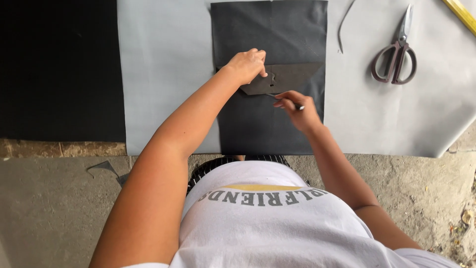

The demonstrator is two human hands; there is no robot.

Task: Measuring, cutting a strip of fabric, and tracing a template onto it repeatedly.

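we had our left hand (246, 65) pressed flat, fingers down, on a small dark grey pattern piece (285, 78), a flattish shape w/ a slanted right end and a little notch near the thumb. that piece lay across a bigger dark rectangular sheet (270, 30), roughly mid-height on it, its lower left corner poking just past our wrist. our right hand (297, 110) was pinched shut round a thin marking tool (282, 99), tip touching or nearly touching the lower edge of the pattern piece; couldn't tell what kind of tool, too small. the dark sheet sat on a wide pale grey sheet (163, 74) spread over the work surface, w/ a black sheet (59, 69) to the left of it. well off to the right on the grey sheet lay scissors (396, 54) w/ dark brownish handles, blades shut & pointing away from us. a thin curved offcut strip (343, 27) lay between the dark sheet and the scissors. a yellow ruler edge (461, 14) showed at the top right corner. below the sheets was a concrete floor (49, 208), w/ a small grey scrap (105, 167) near our left elbow.
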